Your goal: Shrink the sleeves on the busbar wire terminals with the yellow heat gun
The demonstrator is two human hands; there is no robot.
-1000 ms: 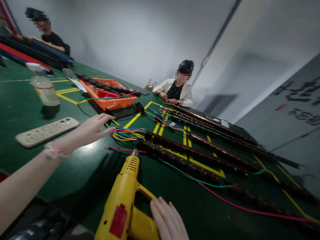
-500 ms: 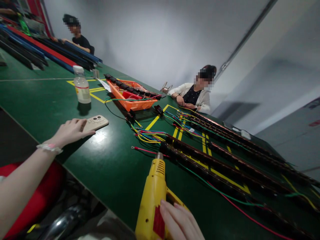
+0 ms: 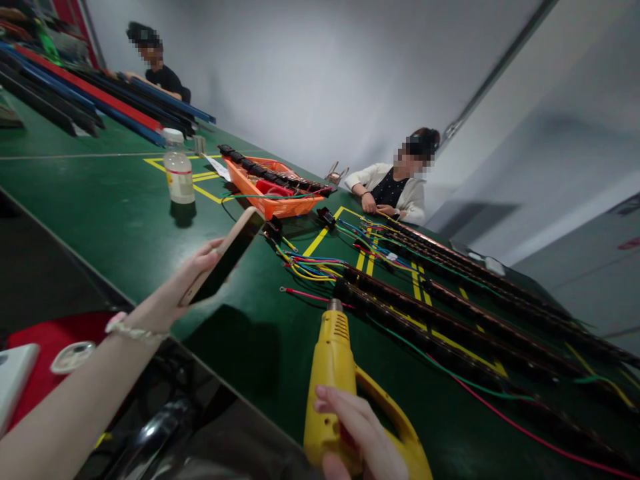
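Note:
My left hand (image 3: 200,267) grips a smartphone (image 3: 227,257) by its edge and back, lifted above the green table and tilted, its dark screen facing right. At the lower middle, my right hand (image 3: 363,427) curls over the body of a yellow heat gun (image 3: 333,357), thumb on the near side. The gun's metal nozzle points away, close to the end of a long dark strip (image 3: 425,340). Coloured wires (image 3: 313,267) spread from the strips' near ends, and a red wire with a ring terminal (image 3: 300,293) lies just beyond the nozzle.
A drink bottle (image 3: 179,170) stands left of an orange basket (image 3: 280,208) holding dark strips and red items. Blue, red and black profiles (image 3: 95,93) lie at the far left. Two people sit across the green table (image 3: 125,233). A red stool (image 3: 55,333) is below the near edge.
My left hand has picked up the phone from the table and turned it upright. My right hand stays at the heat gun, its fingers now further over the body. The view has shifted slightly.

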